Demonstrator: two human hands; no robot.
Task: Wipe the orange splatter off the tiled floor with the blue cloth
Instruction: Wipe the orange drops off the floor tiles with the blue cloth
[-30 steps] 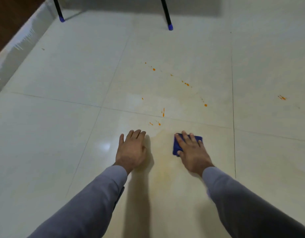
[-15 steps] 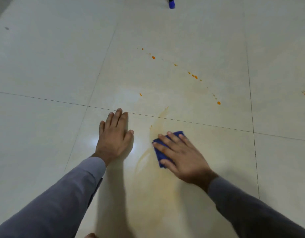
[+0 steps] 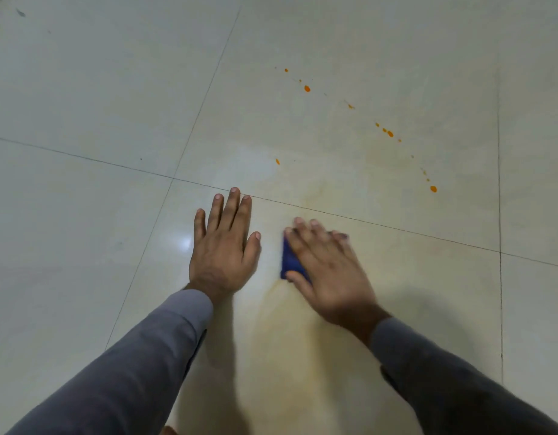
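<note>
My right hand (image 3: pixel 329 271) presses flat on the folded blue cloth (image 3: pixel 289 262), which shows only at the hand's left edge; the hand is blurred by motion. My left hand (image 3: pixel 225 246) lies flat on the pale tiled floor (image 3: pixel 83 230), fingers together, holding nothing. Orange splatter drops (image 3: pixel 390 134) run in an arc on the far tile, from a drop at the upper middle (image 3: pixel 307 88) to one at the right (image 3: pixel 433 189). A single drop (image 3: pixel 277 161) sits just beyond my left hand. A faint yellowish smear (image 3: pixel 290 315) covers the tile under and below the cloth.
Dark grout lines (image 3: pixel 397 229) cross the floor in front of my hands and run along the right side. Both grey sleeves (image 3: pixel 139 365) reach in from the bottom of the view.
My right hand has slid the cloth left and then back right across the near tile. The small drops by the grout line are gone, leaving a smear. The view has tilted down.
</note>
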